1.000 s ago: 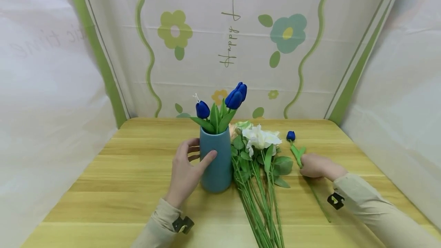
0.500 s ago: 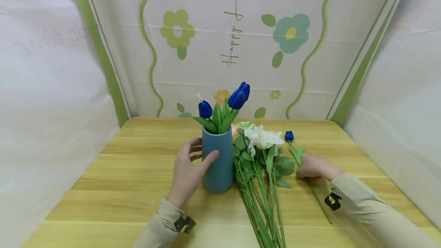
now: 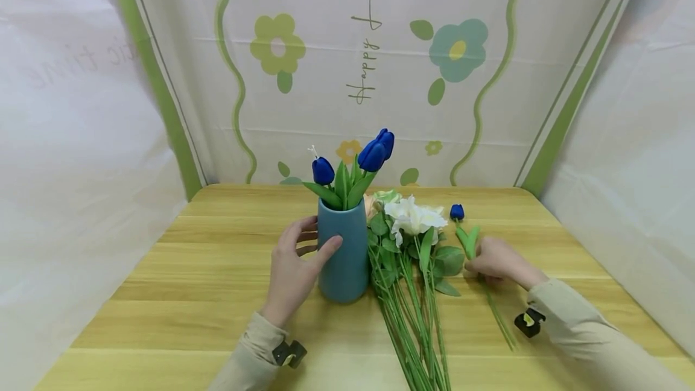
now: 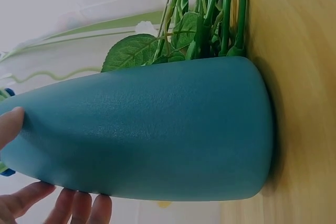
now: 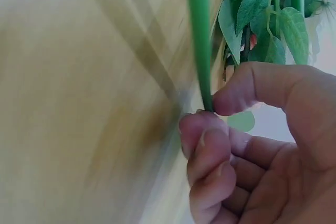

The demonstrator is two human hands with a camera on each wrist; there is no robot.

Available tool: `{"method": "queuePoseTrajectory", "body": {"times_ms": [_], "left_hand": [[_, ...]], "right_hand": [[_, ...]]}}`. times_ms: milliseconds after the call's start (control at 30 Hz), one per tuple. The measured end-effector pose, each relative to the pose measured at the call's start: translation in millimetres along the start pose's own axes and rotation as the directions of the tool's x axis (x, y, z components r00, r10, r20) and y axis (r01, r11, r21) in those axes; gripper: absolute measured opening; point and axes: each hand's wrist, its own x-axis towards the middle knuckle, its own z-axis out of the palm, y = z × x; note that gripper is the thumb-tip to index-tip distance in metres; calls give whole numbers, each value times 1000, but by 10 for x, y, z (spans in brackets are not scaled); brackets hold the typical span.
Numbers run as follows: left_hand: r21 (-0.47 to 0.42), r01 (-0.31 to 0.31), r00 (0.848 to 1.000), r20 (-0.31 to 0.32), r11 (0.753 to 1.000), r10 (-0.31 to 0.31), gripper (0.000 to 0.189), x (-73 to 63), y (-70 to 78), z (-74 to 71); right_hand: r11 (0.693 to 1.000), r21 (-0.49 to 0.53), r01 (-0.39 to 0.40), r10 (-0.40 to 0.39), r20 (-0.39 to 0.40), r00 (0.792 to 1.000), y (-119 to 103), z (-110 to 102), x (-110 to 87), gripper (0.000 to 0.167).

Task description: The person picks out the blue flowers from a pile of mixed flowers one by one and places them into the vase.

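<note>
My left hand grips the upper left side of a blue vase, thumb across its front and fingers along the other side. The vase stands upright on the table. Several blue tulips with green leaves rise from its mouth. My right hand pinches the stem of a separate blue tulip at the right. In the right wrist view, thumb and fingertips meet on its green stem, close over the table.
Between the hands lies a bunch of flowers with long green stems, a white bloom at its head. The wooden table is enclosed by a printed cloth at the back and sides.
The right hand keeps its pinch on the tulip, and the stem's lower end has swung slightly left, with a second thin line showing there. The left hand and vase look unchanged.
</note>
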Motion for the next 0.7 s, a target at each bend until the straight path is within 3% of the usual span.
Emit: {"method": "queuePoseTrajectory", "body": {"times_ms": [200, 467, 600, 700], "left_hand": [[6, 0, 1000, 5, 1000, 0, 55, 3, 14, -7], [-12, 3, 1000, 13, 1000, -2, 55, 5, 28, -10], [-16, 4, 1000, 15, 1000, -4, 56, 4, 36, -15], [-4, 4, 1000, 11, 1000, -4, 56, 3, 45, -20]], "right_hand": [[999, 39, 11, -9, -62, 998, 40, -23, -51, 37], [991, 133, -20, 40, -148, 988, 17, -76, -153, 33], [978, 206, -31, 68, -173, 983, -22, -86, -227, 27], [952, 306, -19, 80, -189, 979, -53, -88, -288, 25]]}}
